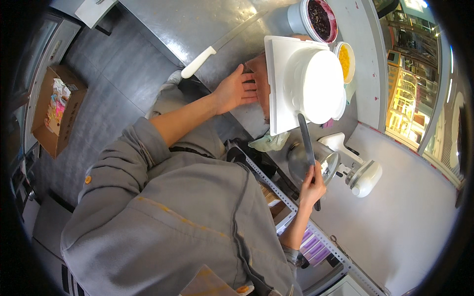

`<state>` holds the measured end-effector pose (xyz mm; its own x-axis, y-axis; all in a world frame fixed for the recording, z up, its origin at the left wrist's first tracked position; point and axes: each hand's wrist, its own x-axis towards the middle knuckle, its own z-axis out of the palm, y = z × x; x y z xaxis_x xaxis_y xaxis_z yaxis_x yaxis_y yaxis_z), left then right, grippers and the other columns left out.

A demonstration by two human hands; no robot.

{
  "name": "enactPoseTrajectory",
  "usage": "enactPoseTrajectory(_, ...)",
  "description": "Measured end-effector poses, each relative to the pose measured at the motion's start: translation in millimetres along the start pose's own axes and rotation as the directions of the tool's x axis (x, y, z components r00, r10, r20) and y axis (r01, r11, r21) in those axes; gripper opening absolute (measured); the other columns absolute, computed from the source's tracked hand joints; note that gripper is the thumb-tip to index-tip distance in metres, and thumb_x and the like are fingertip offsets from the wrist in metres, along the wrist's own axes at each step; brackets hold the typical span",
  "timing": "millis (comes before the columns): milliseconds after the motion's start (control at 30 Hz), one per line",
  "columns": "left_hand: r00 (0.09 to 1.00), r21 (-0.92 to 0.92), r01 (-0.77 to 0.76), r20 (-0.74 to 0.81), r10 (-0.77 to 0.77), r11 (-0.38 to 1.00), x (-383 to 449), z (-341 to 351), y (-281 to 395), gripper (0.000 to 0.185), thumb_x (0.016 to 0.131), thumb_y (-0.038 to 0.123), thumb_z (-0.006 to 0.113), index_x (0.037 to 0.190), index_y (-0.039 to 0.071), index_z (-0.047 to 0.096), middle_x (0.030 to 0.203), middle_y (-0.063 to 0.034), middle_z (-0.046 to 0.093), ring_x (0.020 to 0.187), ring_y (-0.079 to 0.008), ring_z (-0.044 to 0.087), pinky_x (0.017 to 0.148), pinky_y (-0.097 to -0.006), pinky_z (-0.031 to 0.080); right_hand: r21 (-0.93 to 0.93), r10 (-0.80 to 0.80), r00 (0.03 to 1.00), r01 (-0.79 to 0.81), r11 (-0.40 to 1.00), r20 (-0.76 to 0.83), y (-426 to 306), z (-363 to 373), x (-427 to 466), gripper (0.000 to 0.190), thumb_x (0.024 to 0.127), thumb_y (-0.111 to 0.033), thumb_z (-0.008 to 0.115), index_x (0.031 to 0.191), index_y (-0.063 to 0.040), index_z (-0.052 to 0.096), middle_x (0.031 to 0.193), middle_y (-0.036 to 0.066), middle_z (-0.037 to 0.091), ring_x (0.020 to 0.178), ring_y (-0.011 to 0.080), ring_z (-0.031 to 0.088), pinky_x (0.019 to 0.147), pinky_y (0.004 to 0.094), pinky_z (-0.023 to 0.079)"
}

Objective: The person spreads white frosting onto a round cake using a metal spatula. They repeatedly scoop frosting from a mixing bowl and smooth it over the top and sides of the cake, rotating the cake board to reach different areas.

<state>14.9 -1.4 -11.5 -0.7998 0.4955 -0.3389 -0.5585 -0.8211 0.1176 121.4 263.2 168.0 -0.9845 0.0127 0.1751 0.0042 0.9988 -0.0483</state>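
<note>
A round cake coated in white cream (pixel 322 87) stands on a square white board (pixel 277 85), raised above the steel worktop. In my right hand (pixel 313 187) is the handle of an icing spatula (pixel 306 138); its blade tip meets the cake's lower edge. My left hand (pixel 236 90) is at the board's left side, fingers apart and holding nothing, beside a reddish-brown flat surface (pixel 262 83) partly hidden by the board. A serrated knife with a white handle (pixel 199 62) lies on the worktop beyond my left hand, its handle reaching over the edge.
A tub of dark red filling (pixel 294 18) and a smaller tub of yellow pieces (pixel 350 63) stand behind the cake. A stand mixer (pixel 364 177) with a metal bowl (pixel 298 162) is at the right, near a crumpled cloth (pixel 270 142). An open cardboard box (pixel 66 125) rests on the floor.
</note>
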Motion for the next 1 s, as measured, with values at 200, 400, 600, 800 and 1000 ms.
enactPoseTrajectory(200, 0.973, 0.047, 0.226, 0.036, -0.228, 0.973, 3.1, 1.8, -1.9, 0.068, 0.091, 0.060, 0.028, 0.130, 0.004, 0.037, 0.123, -0.0123, 0.049, 0.112, -0.0254, 0.049, 0.099, -0.0391, 0.036, -0.137, -0.061, 0.997, 0.068, 0.988, 0.051, -18.3, 12.9, 7.7, 0.018, 0.087, -0.013, 0.058, 0.103, -0.013, 0.065, 0.064, 0.012, 0.058, 0.051, 0.0259, 0.056, 0.048, 0.0333, 0.044)
enactPoseTrajectory(400, 1.000, 0.052, -0.017, -0.019, 0.018, 0.998, 3.9, 3.9, -4.1, 0.064, 0.093, 0.058, 0.026, 0.129, 0.007, 0.041, 0.123, -0.0085, 0.050, 0.111, -0.0201, 0.048, 0.097, -0.0348, 0.035, -0.026, -0.066, 0.995, 0.064, 0.998, -0.070, -6.8, -1.4, 1.2, 0.017, 0.087, -0.015, 0.058, 0.103, -0.014, 0.065, 0.059, 0.011, 0.055, 0.048, 0.0271, 0.052, 0.046, 0.0344, 0.042)
enactPoseTrajectory(600, 0.989, 0.067, 0.148, 0.014, -0.149, 0.987, 7.1, 3.7, -4.6, 0.062, 0.093, 0.057, 0.026, 0.128, 0.009, 0.043, 0.119, -0.0022, 0.053, 0.108, -0.0160, 0.049, 0.094, -0.0321, 0.034, -0.093, 0.094, 0.995, -0.091, 0.991, 0.025, 2.2, -8.5, -0.4, 0.017, 0.086, -0.013, 0.059, 0.102, -0.014, 0.066, 0.061, 0.012, 0.057, 0.048, 0.0236, 0.053, 0.049, 0.0318, 0.043)
enactPoseTrajectory(800, 0.996, 0.092, 0.081, -0.031, -0.078, 0.993, 6.0, 3.4, -4.8, 0.063, 0.091, 0.060, 0.027, 0.132, 0.013, 0.040, 0.125, -0.0037, 0.048, 0.107, -0.0168, 0.047, 0.096, -0.0360, 0.032, -0.065, 0.044, 0.994, -0.038, 0.997, 0.102, -7.7, 1.7, 9.3, 0.018, 0.086, -0.012, 0.059, 0.102, -0.014, 0.066, 0.062, 0.011, 0.057, 0.048, 0.0248, 0.053, 0.048, 0.0333, 0.043)
enactPoseTrajectory(1000, 0.984, 0.055, 0.172, -0.050, -0.169, 0.984, 5.8, 3.1, -7.9, 0.066, 0.089, 0.063, 0.029, 0.130, 0.012, 0.038, 0.118, -0.0094, 0.049, 0.106, -0.0238, 0.048, 0.097, -0.0428, 0.036, -0.116, -0.072, 0.997, 0.075, 0.990, 0.034, -8.2, 1.5, 15.4, 0.018, 0.085, -0.014, 0.060, 0.103, -0.015, 0.066, 0.062, 0.011, 0.058, 0.049, 0.0239, 0.055, 0.046, 0.0332, 0.043)
